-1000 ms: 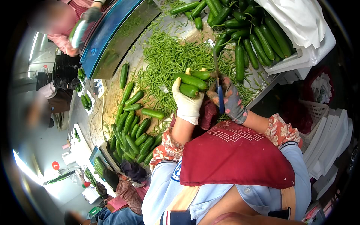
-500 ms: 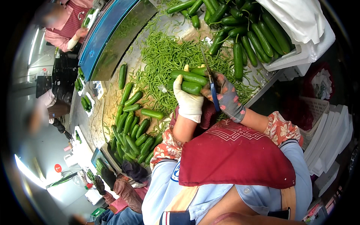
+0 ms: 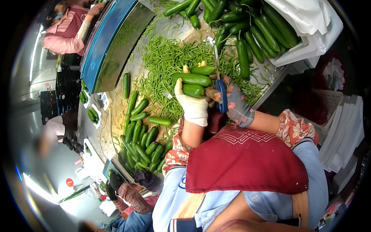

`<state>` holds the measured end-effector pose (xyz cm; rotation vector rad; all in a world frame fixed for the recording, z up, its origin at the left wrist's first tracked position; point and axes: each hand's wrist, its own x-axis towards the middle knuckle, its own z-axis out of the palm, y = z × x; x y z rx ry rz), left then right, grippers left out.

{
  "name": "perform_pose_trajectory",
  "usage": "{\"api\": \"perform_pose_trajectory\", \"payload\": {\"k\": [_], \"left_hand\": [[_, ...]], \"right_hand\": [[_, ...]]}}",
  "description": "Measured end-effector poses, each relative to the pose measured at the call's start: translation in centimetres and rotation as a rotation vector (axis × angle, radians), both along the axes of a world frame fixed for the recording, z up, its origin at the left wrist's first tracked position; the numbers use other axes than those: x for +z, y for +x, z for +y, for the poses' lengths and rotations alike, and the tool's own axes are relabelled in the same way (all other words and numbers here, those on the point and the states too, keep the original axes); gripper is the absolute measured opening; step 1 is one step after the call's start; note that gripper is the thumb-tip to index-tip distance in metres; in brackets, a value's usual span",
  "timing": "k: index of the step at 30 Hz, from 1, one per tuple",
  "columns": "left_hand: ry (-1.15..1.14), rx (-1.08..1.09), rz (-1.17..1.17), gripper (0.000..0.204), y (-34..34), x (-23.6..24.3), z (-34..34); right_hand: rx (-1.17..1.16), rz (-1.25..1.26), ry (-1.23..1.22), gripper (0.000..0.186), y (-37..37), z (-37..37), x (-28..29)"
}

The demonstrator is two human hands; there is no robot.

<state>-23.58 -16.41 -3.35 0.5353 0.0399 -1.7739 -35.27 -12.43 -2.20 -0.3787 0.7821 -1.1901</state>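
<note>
My left hand, in a white glove, is closed round several short green cucumbers held side by side, their ends facing right. Yellowed glove fingertips show above the top cucumber. My right hand, in a grey glove with pink patches, grips scissors by their blue handles. The blades point away from me, just right of the cucumber ends; whether they touch them I cannot tell. Beneath both hands spreads a heap of thin green beans. Left of my left hand lies a pile of cucumbers.
At the far right, more long cucumbers spill from a white foam box with a white liner. A blue-edged metal panel rises at the left. Stacked white foam pieces and a basket stand right. Co-workers are at left.
The cucumbers in my left hand have shifted slightly left, away from the scissors. The scissor blades stand more upright. A co-worker at the upper left has raised an arm.
</note>
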Motion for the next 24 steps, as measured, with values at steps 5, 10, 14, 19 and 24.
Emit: {"api": "perform_pose_trajectory", "payload": {"k": [5,10,14,19,24], "left_hand": [[-0.097,0.004,-0.030,0.051,-0.9,0.2,0.2],[-0.045,-0.009,0.010,0.051,-0.6,-0.1,0.2],[-0.011,0.007,0.010,0.049,-0.7,-0.3,0.3],[0.009,0.023,-0.015,0.050,-0.5,-0.3,0.4],[-0.025,0.022,-0.074,0.052,0.4,-1.0,0.5]], "right_hand": [[-0.021,-0.083,0.002,0.042,0.1,-0.2,-3.6],[-0.076,0.099,-0.090,0.039,0.7,-0.1,-2.7],[-0.053,-0.041,0.018,0.041,0.6,0.2,-4.1],[-0.023,0.148,-0.078,0.044,0.8,-0.2,-4.4],[-0.053,0.070,-0.106,0.043,1.2,-0.2,-3.9]]}}
